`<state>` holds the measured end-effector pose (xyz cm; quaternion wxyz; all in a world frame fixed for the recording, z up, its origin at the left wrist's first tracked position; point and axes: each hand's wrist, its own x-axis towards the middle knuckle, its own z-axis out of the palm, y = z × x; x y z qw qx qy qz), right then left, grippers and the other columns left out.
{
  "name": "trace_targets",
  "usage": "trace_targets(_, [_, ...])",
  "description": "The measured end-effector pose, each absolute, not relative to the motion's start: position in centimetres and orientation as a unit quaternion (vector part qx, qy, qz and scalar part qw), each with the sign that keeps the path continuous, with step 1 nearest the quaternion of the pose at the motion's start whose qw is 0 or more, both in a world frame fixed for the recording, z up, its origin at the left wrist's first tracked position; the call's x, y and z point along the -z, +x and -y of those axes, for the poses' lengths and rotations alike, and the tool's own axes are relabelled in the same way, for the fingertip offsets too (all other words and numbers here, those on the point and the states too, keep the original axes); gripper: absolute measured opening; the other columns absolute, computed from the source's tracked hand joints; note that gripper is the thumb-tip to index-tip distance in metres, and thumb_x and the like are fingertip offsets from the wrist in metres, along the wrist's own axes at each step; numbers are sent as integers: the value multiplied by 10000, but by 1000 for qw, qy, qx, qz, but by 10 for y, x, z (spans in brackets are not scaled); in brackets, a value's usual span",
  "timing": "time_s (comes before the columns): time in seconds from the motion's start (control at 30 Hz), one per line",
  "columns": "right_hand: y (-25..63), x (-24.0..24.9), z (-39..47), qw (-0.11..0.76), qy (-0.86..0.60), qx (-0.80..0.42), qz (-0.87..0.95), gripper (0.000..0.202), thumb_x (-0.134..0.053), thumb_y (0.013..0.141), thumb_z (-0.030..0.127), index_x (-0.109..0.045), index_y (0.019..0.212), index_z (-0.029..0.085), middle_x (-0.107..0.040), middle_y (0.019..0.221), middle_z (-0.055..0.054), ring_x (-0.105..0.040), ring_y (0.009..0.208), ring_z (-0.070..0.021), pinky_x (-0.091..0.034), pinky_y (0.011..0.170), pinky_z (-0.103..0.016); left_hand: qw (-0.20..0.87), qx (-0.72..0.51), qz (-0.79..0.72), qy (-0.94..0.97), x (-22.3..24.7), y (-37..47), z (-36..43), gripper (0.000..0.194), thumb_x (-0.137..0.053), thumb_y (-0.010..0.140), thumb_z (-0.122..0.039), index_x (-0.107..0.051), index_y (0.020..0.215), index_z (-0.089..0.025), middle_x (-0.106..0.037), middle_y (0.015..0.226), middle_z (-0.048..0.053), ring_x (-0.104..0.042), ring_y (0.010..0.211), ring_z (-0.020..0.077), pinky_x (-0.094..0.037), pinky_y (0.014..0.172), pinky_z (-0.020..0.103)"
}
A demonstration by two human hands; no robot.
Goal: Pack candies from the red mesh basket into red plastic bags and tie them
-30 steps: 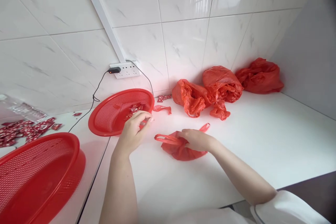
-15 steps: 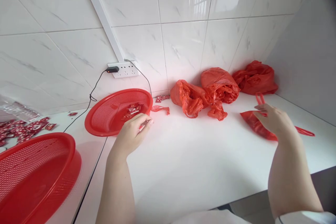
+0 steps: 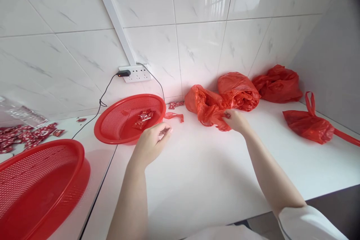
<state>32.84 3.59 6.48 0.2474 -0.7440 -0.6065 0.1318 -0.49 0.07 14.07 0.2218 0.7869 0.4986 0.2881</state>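
My right hand [image 3: 236, 120] is closed on the loose edge of a crumpled red plastic bag [image 3: 205, 108] by the wall. My left hand [image 3: 153, 140] hovers over the table in front of a red mesh basket [image 3: 105, 129], fingers curled against the thumb. Whether anything small is inside that grip I cannot make out. Small red printed packets [image 3: 143, 118] lie in the basket. On the right a small filled red plastic bag [image 3: 309, 125] rests on the table, its handle loop sticking up.
A larger red basket [image 3: 80, 153] stands at the front left. Behind it lie a pile of red packets [image 3: 36, 137] and clear plastic [image 3: 22, 114]. Two more red bags [image 3: 239, 88] [image 3: 278, 84] sit along the wall. A cable [image 3: 101, 97] runs from a power strip [image 3: 137, 75].
My right hand has left the small filled bag on the right and moved left to grip the crumpled bag by the wall. My left hand keeps its curled pose.
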Motion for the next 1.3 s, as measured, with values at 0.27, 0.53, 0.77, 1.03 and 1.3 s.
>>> trace_targets(0.27, [232, -129, 9, 424, -423, -314, 736, 56, -581, 793, 208, -528, 804, 194, -603, 825, 1, -574, 759, -140, -465, 711, -276, 494, -393, -421, 652, -112, 46, 1, 518, -653, 799, -436, -516, 1250, -219, -620, 1232, 112, -625, 1079, 249, -525, 884, 387])
trace_targets(0.53, [255, -125, -5, 561, -381, -429, 596, 181, -668, 791, 296, -534, 842, 185, -600, 799, -10, -539, 653, -110, -428, 551, -233, 511, -539, -414, 526, -116, 14, -18, 417, -701, 735, -374, -634, 1102, -187, -665, 1186, 90, -628, 1089, 279, -539, 892, 391])
trace_targets(0.77, [280, -132, -2, 584, -437, -366, 578, 150, -593, 858, 327, -618, 887, 182, -605, 761, -5, -521, 636, -109, -423, 585, -239, 460, -572, -437, 520, -113, -10, -33, 399, -452, 877, -471, -573, 1186, -249, -586, 1303, 58, -606, 1115, 250, -549, 841, 371])
trace_targets(1.03, [270, -131, 0, 508, -417, -382, 650, 114, -484, 849, 195, -594, 879, 194, -641, 956, -33, -571, 812, -159, -459, 752, -302, 25, -528, -483, 698, -118, 11, -19, 673, -693, 754, -289, -385, 1346, -198, -482, 1318, 143, -485, 1219, 262, -415, 1027, 425])
trace_targets(1.3, [245, -128, -2, 538, -360, -462, 606, 93, -501, 855, 292, -515, 818, 208, -597, 792, -15, -569, 748, -164, -458, 720, -300, 258, -377, -367, 810, -114, 39, 8, 162, -427, 912, -219, -589, 908, -214, -644, 866, 34, -605, 783, 165, -500, 736, 299])
